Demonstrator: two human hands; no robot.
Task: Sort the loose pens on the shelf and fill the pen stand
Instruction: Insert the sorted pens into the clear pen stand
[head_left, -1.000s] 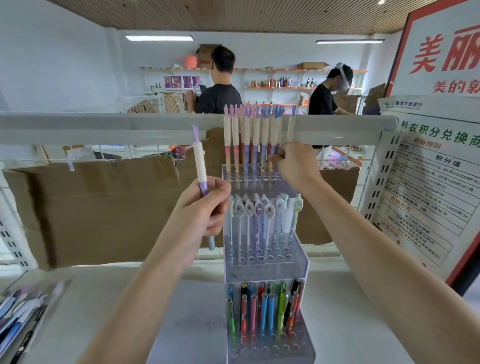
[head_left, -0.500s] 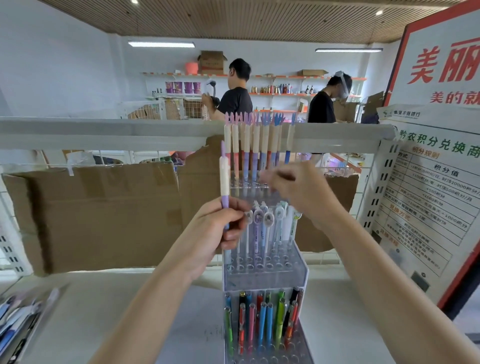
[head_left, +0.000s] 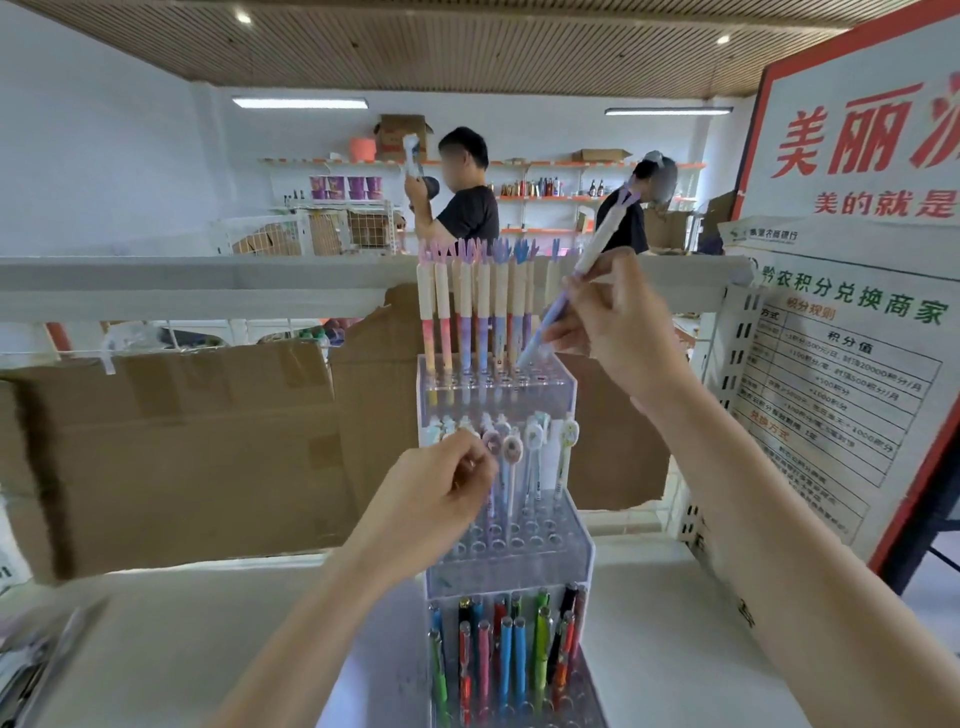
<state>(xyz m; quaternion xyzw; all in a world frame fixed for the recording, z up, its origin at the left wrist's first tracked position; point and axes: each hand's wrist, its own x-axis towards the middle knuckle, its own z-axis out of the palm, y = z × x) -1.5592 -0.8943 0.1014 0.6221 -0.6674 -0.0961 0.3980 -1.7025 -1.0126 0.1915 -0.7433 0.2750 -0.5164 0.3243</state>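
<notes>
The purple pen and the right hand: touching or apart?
Touching. The head view shows the right hand with its fingers pinched round the tilted purple pen.

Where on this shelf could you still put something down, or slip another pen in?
Bare shelf lies left of the pen stand, short of the loose pens, and more to its right. Empty holes show at the middle tier's front. The top tier's back row is crowded, where the right hand angles a pen.

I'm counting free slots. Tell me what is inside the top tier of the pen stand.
The top tier holds a back row of pastel pens; the front holes look empty. The right hand angles a purple pen toward its right side, covering the holes there.
</notes>
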